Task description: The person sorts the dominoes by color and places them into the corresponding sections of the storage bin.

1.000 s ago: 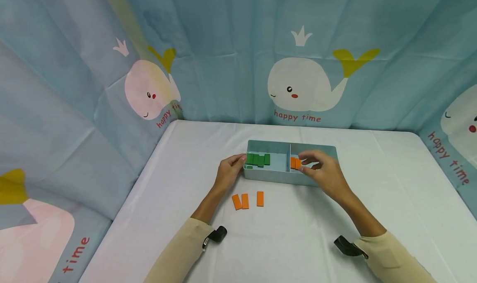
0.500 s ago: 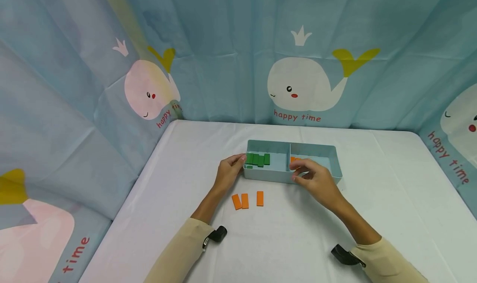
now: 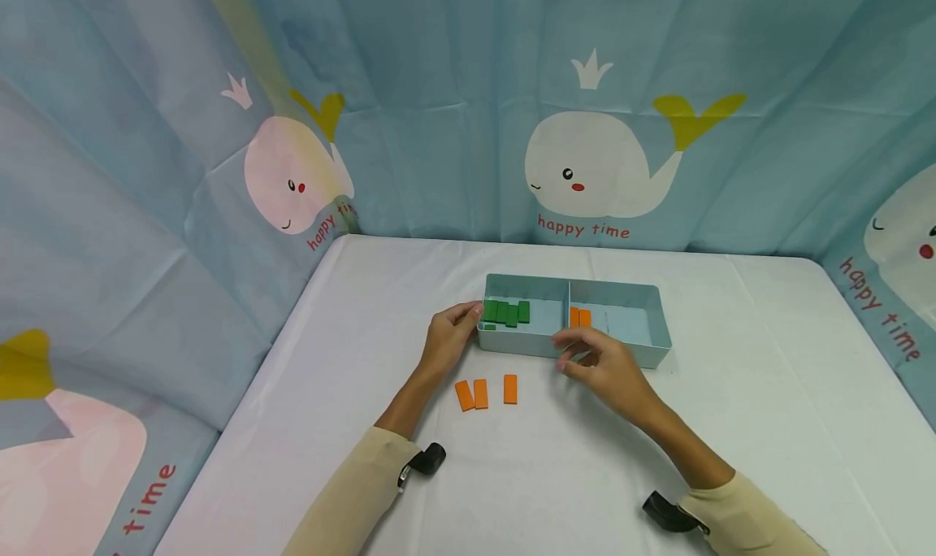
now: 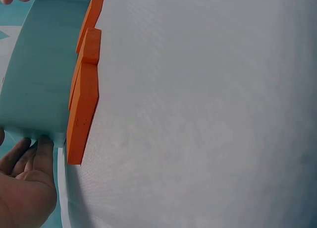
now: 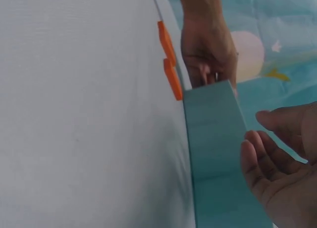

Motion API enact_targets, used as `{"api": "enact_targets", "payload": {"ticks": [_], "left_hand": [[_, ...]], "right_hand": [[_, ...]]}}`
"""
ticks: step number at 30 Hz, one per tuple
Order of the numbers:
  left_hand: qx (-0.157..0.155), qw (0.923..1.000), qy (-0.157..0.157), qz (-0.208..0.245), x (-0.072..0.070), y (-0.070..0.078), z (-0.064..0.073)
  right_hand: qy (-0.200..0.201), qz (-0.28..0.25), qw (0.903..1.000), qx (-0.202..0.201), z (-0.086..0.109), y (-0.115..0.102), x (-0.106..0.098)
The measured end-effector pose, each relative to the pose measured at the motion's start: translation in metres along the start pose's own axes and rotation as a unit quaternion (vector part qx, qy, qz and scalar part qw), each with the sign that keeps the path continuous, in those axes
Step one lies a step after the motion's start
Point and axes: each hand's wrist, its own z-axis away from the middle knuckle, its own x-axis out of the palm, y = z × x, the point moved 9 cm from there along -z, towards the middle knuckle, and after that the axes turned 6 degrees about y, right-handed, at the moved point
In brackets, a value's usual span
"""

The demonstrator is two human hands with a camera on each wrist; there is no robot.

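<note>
A blue-green two-compartment box [image 3: 526,343] stands on the white table. My left hand [image 3: 448,338] holds its left end, fingers against the end wall, as the left wrist view also shows at the hand [image 4: 29,183]. My right hand [image 3: 607,371] hovers at the front wall near the divider, fingers loosely bent and nothing between them; in the right wrist view the hand [image 5: 282,163] has thumb and fingers apart. Several green rectangular blocks [image 3: 512,315] lie in the left compartment. Two orange blocks [image 3: 580,318] lie in the right compartment, beside the divider [image 3: 569,300].
Three more orange blocks lie on the tablecloth in front of the box: a tilted block [image 3: 464,396], an upright-lying neighbour [image 3: 480,394] and a separate block [image 3: 510,389]. A blue curtain [image 3: 439,149] with whale prints hangs behind the table.
My right hand has drawn back from the right compartment, moving left and toward me to the front wall, uncovering the two orange blocks there. My left hand and the box have stayed put.
</note>
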Motion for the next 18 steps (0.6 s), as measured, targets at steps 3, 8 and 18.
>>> {"api": "enact_targets", "payload": {"ticks": [3, 8, 18], "left_hand": [[0.0, 1.0, 0.003, -0.002, 0.0, 0.0, 0.0], [0.0, 1.0, 0.003, -0.003, 0.0, 0.001, 0.0], [0.004, 1.0, 0.0, -0.007, 0.0, 0.001, 0.001]], "right_hand": [[-0.013, -0.002, 0.9999, -0.001, 0.002, 0.001, 0.007], [-0.031, -0.015, 0.9994, 0.003, 0.005, 0.002, 0.019], [-0.069, -0.027, 0.9966, 0.036, 0.008, 0.007, 0.038]]}}
